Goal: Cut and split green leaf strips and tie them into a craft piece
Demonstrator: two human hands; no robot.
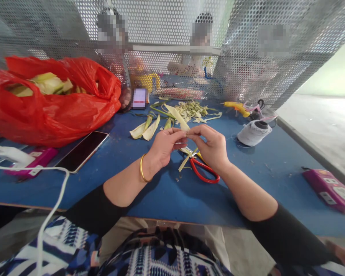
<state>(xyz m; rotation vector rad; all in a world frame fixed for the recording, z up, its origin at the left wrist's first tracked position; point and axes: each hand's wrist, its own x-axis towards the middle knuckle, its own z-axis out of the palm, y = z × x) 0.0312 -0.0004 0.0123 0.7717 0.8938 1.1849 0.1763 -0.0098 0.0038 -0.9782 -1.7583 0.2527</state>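
Between both hands point(189, 143) — pinched leaf strip point(176, 116)

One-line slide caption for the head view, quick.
Both hands, left hand and right hand, pinch a pale leaf strip above red-handled scissors on a blue table.

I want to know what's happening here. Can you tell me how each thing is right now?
Left hand: pinching the leaf strip.
Right hand: pinching the same strip.
Leaf strip: held above the table.
Red scissors: lying flat, untouched.
Red bag: open, leaves inside.
Phone: screen dark.
Thread spool: lying on its side.
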